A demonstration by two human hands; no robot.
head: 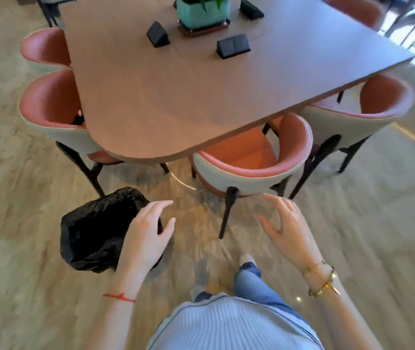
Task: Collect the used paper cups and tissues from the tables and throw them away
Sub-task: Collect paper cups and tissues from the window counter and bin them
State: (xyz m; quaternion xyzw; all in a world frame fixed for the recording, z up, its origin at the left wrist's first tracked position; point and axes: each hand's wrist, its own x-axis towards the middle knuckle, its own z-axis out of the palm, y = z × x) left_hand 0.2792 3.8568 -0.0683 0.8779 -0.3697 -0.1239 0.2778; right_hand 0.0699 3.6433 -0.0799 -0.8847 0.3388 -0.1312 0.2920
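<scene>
A bin lined with a black plastic bag (95,228) stands on the floor at the lower left, near the table's rounded end. My left hand (145,236) hovers over the bin's right rim, fingers apart, holding nothing. My right hand (287,228) is held out over the floor just behind the nearest chair, fingers spread, also holding nothing. No paper cup or tissue shows on the brown table (176,97). What lies inside the bag is too dark to tell.
Pink-and-white chairs ring the table: one in front of me (249,170), one to the right (368,109), two on the left (49,104). A teal planter (202,13) and three black socket boxes (233,46) sit mid-table. Marble floor spreads around me.
</scene>
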